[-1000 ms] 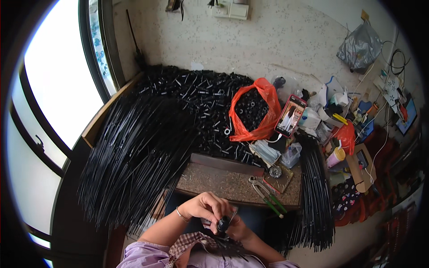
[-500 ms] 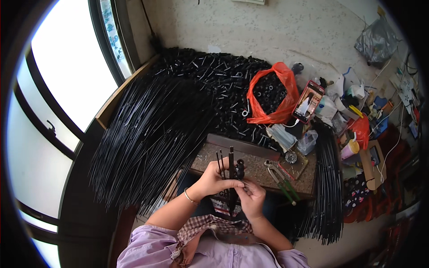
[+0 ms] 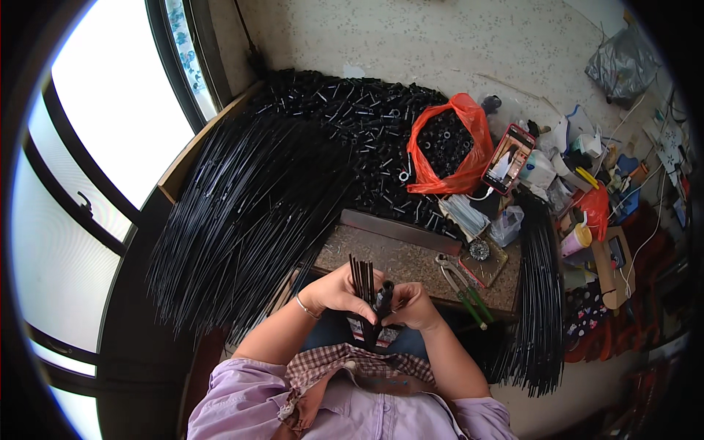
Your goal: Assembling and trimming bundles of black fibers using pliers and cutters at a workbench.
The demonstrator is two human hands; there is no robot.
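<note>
My left hand [image 3: 336, 293] grips a small bunch of thin black rods [image 3: 361, 276] that stick up above its fingers. My right hand [image 3: 414, 306] pinches a short black tube [image 3: 383, 295] right beside the bunch, at the rods' lower part. Both hands meet in front of a low stone-topped work block [image 3: 411, 260]. A huge fan of long black rods [image 3: 249, 213] spreads over the floor to my left. Behind the fan lies a heap of short black tubes [image 3: 359, 121].
An orange plastic bag [image 3: 447, 143] holds black rings. A phone [image 3: 510, 158] leans beside it. Green-handled pliers [image 3: 462, 282] lie on the block. Another bundle of black rods [image 3: 539, 293] lies at right, with cluttered boxes and cups beyond. Windows run along the left.
The view has shifted and my hands have risen from my lap to the block's edge. The rod bunch now stands up from my left hand, with the tube held against it.
</note>
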